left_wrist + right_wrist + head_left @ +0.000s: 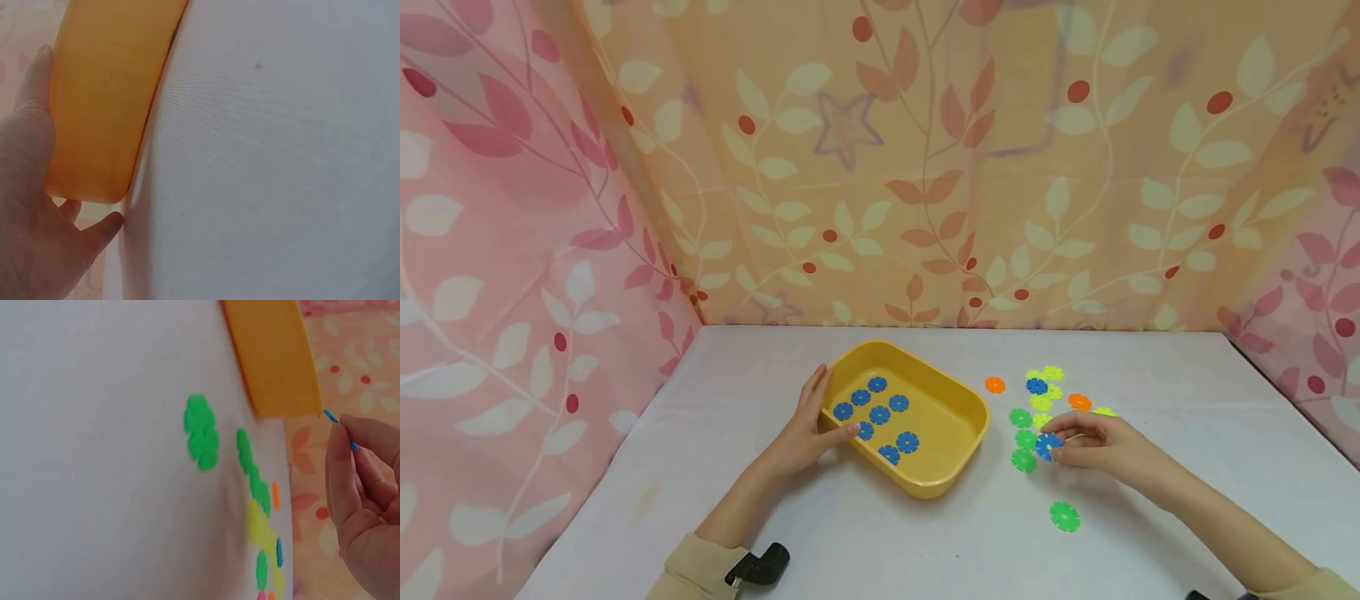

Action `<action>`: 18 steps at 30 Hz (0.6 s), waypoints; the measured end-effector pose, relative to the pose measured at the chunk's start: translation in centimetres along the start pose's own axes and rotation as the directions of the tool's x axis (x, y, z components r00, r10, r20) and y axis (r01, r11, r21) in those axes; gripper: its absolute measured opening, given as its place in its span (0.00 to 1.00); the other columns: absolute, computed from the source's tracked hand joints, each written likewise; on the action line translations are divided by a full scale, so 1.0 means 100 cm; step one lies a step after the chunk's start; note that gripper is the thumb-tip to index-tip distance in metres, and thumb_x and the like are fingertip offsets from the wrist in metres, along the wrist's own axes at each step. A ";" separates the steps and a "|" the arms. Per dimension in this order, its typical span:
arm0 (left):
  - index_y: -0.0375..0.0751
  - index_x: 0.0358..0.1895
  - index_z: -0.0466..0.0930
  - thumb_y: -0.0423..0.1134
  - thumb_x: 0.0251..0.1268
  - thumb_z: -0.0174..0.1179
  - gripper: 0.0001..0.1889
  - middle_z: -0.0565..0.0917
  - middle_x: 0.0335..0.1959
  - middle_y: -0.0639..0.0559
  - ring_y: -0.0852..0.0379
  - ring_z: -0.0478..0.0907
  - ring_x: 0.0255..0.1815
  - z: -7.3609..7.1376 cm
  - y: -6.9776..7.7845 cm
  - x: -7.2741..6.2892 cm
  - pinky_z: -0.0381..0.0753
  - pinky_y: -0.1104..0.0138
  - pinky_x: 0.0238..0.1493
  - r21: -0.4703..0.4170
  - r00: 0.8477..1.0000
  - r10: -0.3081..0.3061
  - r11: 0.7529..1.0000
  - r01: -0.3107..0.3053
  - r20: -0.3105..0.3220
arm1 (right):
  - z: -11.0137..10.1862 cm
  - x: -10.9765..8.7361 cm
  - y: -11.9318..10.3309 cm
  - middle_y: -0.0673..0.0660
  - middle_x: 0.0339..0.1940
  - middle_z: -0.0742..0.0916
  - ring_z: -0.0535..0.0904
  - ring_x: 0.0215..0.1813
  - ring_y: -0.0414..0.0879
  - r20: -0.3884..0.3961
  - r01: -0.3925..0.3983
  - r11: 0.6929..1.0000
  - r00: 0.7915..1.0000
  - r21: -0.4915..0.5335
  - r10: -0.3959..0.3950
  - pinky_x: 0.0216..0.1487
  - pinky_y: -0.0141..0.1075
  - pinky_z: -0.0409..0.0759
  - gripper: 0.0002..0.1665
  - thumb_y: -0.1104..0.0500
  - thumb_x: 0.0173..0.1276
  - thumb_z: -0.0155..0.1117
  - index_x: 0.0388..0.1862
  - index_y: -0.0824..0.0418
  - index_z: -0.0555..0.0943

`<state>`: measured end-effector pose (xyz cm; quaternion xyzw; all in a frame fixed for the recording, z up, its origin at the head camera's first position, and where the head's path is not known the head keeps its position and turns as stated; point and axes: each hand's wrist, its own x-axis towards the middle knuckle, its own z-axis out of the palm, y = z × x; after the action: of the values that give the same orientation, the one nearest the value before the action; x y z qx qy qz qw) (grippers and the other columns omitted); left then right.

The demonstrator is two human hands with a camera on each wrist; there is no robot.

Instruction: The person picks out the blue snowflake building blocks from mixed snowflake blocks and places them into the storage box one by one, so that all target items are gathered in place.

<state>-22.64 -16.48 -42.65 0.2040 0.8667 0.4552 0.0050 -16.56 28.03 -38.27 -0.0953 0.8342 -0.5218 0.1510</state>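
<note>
A yellow plastic tray [936, 487] stands on the table, with several blue notched flower discs [879, 415] lying in its left half. My left hand [801, 433] grips the tray's left end, its thumb over the near rim and its fingers along the outer side. Right of the tray, my right hand [1101, 442] pinches one blue disc [1047, 447] between thumb and fingertips. That disc is seen edge-on in the right wrist view, raised off the cloth. Beneath and around this hand lie green discs [1024, 460], yellow discs [1053, 373] and another blue disc [1037, 386].
White cloth [985, 550] covers the table. Two orange discs, one [995, 385] near the tray and one [1079, 402] behind my right hand, lie there too. A single green disc [1064, 517] lies closer to the front. Patterned curtains [925, 167] enclose the back and sides.
</note>
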 end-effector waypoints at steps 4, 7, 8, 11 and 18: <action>0.45 0.79 0.36 0.54 0.60 0.68 0.55 0.34 0.79 0.52 0.44 0.36 0.78 -0.001 0.000 -0.001 0.44 0.44 0.72 -0.002 1.000 -0.006 1.000 0.006 -0.004 | 0.018 0.021 -0.026 0.60 0.48 0.83 0.81 0.50 0.59 0.034 0.025 0.997 0.999 0.078 -0.028 0.51 0.42 0.80 0.26 0.53 0.67 0.67 0.60 0.63 0.76; 0.46 0.80 0.35 0.53 0.60 0.68 0.55 0.33 0.79 0.52 0.45 0.36 0.79 -0.001 -0.001 -0.001 0.44 0.44 0.72 0.005 1.000 -0.010 1.000 0.010 -0.004 | 0.035 0.040 -0.041 0.60 0.47 0.84 0.80 0.51 0.60 0.063 0.045 0.990 0.997 0.133 -0.054 0.54 0.46 0.79 0.26 0.54 0.66 0.68 0.60 0.64 0.76; 0.46 0.80 0.35 0.53 0.60 0.67 0.55 0.33 0.79 0.52 0.45 0.36 0.79 0.000 -0.002 0.000 0.44 0.44 0.72 0.008 1.000 -0.012 1.000 0.012 -0.004 | 0.041 0.046 -0.045 0.60 0.47 0.84 0.80 0.51 0.59 0.074 0.050 0.989 0.995 0.141 -0.061 0.54 0.46 0.79 0.26 0.54 0.66 0.68 0.59 0.64 0.76; 0.47 0.80 0.35 0.54 0.61 0.67 0.55 0.33 0.79 0.52 0.46 0.35 0.79 0.001 -0.003 0.000 0.44 0.44 0.72 0.011 1.000 -0.011 1.000 0.011 -0.005 | 0.057 0.064 -0.054 0.60 0.45 0.83 0.81 0.49 0.57 0.098 0.054 0.986 0.993 0.157 -0.070 0.52 0.46 0.80 0.25 0.55 0.64 0.70 0.57 0.64 0.78; 0.35 0.78 0.38 0.44 0.63 0.67 0.52 0.35 0.79 0.44 0.40 0.35 0.78 -0.006 0.033 -0.009 0.42 0.41 0.71 -0.034 1.000 -0.022 0.999 0.022 0.000 | 0.084 0.099 -0.065 0.56 0.41 0.83 0.81 0.43 0.48 0.150 0.060 0.998 0.987 0.008 -0.061 0.48 0.39 0.82 0.18 0.58 0.64 0.69 0.52 0.61 0.82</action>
<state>-20.74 -15.61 -39.81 0.1944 0.8610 0.4697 0.0134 -22.91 15.01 -37.35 -0.1593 0.8161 -0.5191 0.1978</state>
